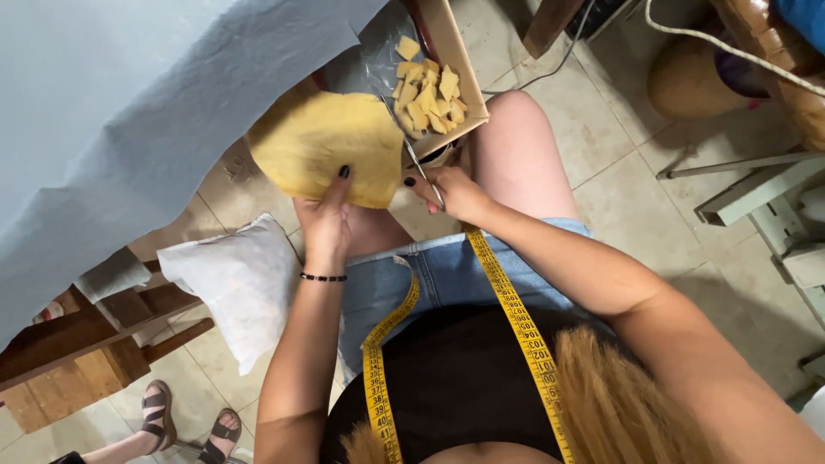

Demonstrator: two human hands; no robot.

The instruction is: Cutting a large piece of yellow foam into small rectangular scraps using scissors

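The yellow foam sheet point(322, 142) looked matt and slightly pitted, its cut edge rough. The scissors point(421, 167) were thin bright metal. The box point(455, 51) of foam offcuts point(430, 94) was plain brown cardboard with a glossy clear plastic liner (creased). The tape measure point(516, 318) was smooth yellow vinyl, the shorts point(447, 275) faded denim, the floor point(636, 215) smooth tile.
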